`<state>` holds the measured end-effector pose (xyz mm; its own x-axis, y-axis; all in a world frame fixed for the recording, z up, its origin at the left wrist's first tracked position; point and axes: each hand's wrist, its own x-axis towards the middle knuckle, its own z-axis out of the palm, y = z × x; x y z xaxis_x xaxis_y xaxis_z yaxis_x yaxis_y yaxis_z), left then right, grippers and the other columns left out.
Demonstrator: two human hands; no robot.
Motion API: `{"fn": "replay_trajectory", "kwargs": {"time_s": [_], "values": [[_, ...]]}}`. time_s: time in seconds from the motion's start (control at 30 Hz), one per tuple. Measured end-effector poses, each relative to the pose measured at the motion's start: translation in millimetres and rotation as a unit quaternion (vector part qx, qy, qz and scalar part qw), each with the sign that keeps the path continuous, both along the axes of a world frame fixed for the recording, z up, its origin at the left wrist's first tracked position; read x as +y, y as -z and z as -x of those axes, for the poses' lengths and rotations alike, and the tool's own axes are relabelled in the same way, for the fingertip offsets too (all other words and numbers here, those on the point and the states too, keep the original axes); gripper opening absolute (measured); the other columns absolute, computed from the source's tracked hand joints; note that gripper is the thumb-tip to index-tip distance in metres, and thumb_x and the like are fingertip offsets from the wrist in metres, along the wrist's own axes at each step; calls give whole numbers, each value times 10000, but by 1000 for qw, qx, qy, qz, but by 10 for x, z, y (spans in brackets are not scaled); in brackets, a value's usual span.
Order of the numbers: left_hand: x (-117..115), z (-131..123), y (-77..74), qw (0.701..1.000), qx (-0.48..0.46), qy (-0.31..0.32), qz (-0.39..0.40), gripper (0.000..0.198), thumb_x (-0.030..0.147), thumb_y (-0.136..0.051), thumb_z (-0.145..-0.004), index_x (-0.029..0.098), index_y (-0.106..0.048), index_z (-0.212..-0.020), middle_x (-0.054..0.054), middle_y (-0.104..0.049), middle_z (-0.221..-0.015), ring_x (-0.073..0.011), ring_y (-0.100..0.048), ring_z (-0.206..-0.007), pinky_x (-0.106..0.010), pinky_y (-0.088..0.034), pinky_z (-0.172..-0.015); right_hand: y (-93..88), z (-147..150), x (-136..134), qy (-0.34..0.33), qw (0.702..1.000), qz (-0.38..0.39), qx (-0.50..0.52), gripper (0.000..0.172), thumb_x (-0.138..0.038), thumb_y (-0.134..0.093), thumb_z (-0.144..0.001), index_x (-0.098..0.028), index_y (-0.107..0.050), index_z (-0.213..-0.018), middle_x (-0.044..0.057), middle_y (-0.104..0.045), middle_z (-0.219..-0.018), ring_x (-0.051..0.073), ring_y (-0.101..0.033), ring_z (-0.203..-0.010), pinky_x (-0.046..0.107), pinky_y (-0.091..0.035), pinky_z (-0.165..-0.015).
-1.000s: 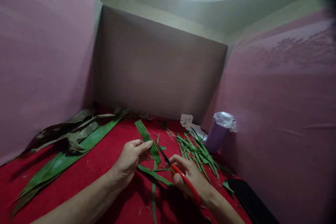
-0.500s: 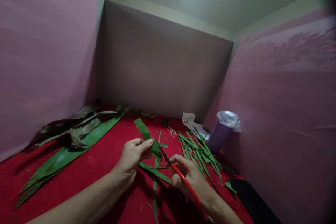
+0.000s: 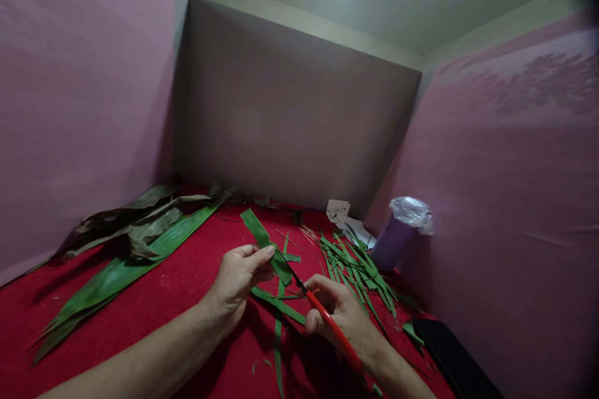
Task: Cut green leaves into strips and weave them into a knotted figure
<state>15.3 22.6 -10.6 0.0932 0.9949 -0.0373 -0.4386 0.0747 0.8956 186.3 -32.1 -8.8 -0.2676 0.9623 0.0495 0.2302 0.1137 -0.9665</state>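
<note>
Between the thumb and fingers of my left hand (image 3: 241, 274) is a folded green leaf strip (image 3: 256, 227), one end pointing up and away, the other bent down to the right. My right hand (image 3: 339, 315) grips red-handled scissors (image 3: 333, 327). Their dark blades (image 3: 292, 272) reach up-left to the edge of the leaf strip beside my left fingertips; whether the blades are parted I cannot make out. Beneath the hands, a long narrow leaf strip (image 3: 278, 349) and a wider cut piece (image 3: 276, 304) lie on the red cloth (image 3: 187, 287).
At left lie a long green leaf (image 3: 126, 274) and dried brown leaves (image 3: 145, 237). Right of my hands is a pile of thin green strips (image 3: 360, 271). Behind it are white papers (image 3: 337, 209) and a purple container (image 3: 395, 240) with a plastic-covered top. A black flat object (image 3: 458, 355) lies at lower right.
The view has shifted slightly. Both hands keep nearly the same pose, with the scissor blades still against the leaf strip.
</note>
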Motion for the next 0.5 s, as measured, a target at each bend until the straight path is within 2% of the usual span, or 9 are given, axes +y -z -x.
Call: {"fn": "replay_trajectory", "kwargs": {"time_s": [0.23, 0.5], "values": [[4, 2, -6, 1000, 2, 2, 4, 149, 231, -696, -637, 109, -610, -639, -15, -634, -567, -87, -560, -492, -203, -446, -515, 63, 0, 17, -2, 999, 18, 37, 183, -148, -628, -607, -182, -486, -717, -88, -485, -462, 51, -357, -420, 169, -236, -408], [-9, -2, -9, 1000, -3, -3, 0, 148, 229, -696, -639, 111, -607, -621, -7, -625, -551, -94, -564, -502, -207, -454, -523, 111, 21, 43, 4, 997, 40, 71, 154, -172, -593, -626, -188, -470, -718, -66, -567, -488, 61, -430, -406, 165, -263, -392]]}}
